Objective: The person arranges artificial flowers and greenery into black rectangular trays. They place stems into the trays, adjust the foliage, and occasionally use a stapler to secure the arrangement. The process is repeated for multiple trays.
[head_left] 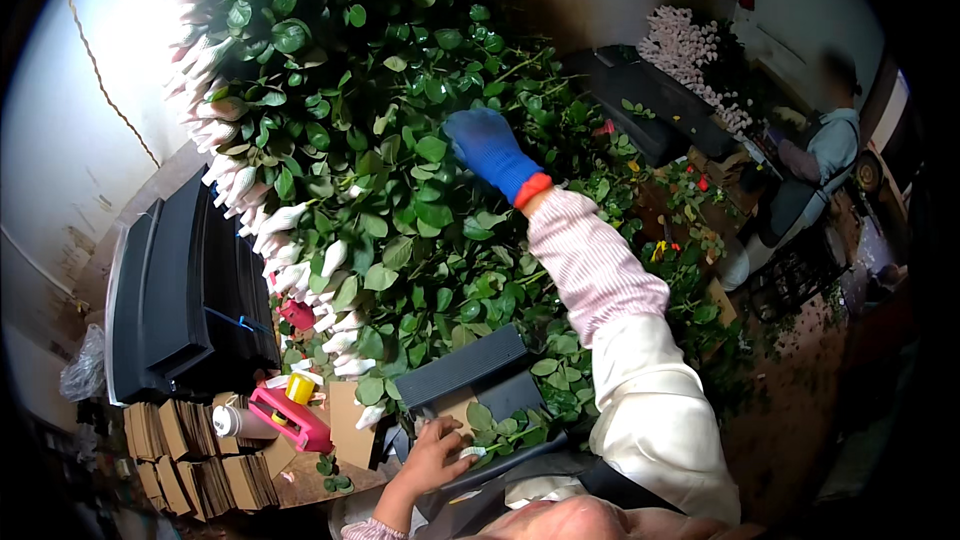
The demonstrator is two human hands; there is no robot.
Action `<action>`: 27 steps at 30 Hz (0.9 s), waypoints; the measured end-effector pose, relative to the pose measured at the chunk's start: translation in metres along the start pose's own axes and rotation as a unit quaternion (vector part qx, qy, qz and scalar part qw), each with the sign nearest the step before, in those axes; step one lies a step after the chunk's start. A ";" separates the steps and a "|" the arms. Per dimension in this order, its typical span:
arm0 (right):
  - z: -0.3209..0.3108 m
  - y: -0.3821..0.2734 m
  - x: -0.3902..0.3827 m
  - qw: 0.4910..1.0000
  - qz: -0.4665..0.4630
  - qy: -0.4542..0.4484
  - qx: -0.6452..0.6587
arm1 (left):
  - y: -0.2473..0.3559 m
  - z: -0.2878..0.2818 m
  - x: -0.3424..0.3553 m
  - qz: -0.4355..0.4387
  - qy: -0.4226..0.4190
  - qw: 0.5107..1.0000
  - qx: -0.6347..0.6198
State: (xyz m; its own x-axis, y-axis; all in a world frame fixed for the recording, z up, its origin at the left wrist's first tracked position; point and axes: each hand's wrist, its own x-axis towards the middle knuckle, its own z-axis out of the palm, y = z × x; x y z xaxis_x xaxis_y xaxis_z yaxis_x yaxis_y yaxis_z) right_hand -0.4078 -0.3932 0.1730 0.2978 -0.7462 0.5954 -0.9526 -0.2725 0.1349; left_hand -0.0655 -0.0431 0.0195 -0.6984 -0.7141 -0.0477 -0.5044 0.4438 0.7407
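A tall heap of leafy rose stems fills the middle, many of their heads wrapped in white netting sleeves along its left side. My right hand, in a blue glove with an orange cuff, reaches onto the heap; its fingers are blurred and partly lost among the leaves. My bare left hand is low in front of me, fingers loosely bent and apart, beside a dark grey board. A small white piece shows at its fingertips; I cannot tell what it is. Leaves lie just right of that hand.
Dark panels lean at left, above stacked cardboard pieces. A white bottle and a pink holder stand by them. A person sits at the far right, near more netted flowers and a black cushioned surface.
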 end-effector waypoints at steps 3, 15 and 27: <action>-0.023 -0.008 -0.047 0.997 0.005 0.075 0.035 | 0.001 0.000 -0.001 -0.009 -0.006 1.000 -0.001; -0.070 -0.052 -0.256 0.873 -0.015 -0.476 0.106 | 0.001 0.000 0.002 -0.003 -0.008 1.000 0.006; -0.027 -0.029 -0.144 0.986 -0.060 -0.096 0.126 | 0.000 0.004 0.001 0.020 0.000 1.000 0.000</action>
State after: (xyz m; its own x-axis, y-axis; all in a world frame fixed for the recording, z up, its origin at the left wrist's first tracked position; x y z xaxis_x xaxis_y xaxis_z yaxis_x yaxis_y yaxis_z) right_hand -0.4247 -0.2613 0.1046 0.4365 -0.7940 0.4232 -0.8716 -0.4898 -0.0200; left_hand -0.0678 -0.0418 0.0166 -0.7184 -0.6954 -0.0178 -0.4762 0.4729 0.7414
